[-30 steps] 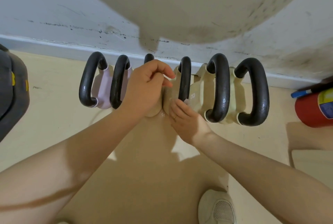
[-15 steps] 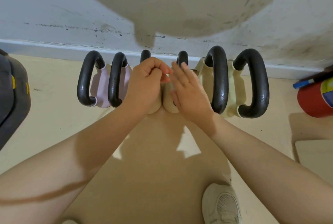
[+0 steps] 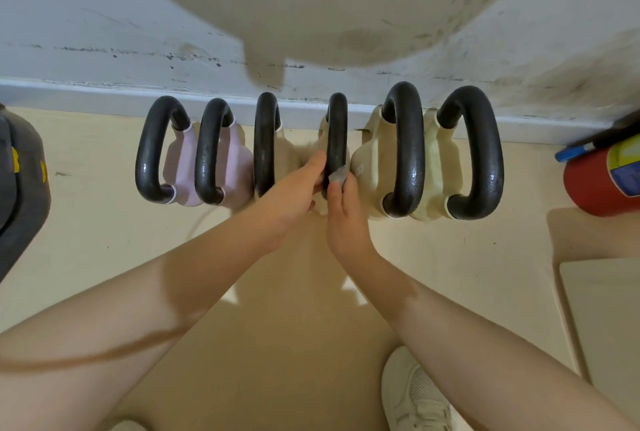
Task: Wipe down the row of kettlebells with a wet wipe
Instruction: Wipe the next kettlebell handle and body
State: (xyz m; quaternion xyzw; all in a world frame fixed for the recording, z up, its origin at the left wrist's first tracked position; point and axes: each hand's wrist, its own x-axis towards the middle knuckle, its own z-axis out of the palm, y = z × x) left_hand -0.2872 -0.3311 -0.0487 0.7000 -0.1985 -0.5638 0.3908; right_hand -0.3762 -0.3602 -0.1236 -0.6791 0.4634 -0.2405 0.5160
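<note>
Right hand point(image 3: 346, 219), flat over the beige kettlebell half a second ago, now pinching crumpled grey wet wipe point(image 3: 337, 176) against fourth black iron handle point(image 3: 336, 143); left hand point(image 3: 296, 188) curled alongside, contents hidden. Wiping mid-row, by wall-side floor edge.

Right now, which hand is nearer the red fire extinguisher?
Right. The right hand is at the fourth kettlebell handle holding the wipe, mid-row; the left hand sits just beyond it, farther from the red fire extinguisher at the row's right end.
</note>
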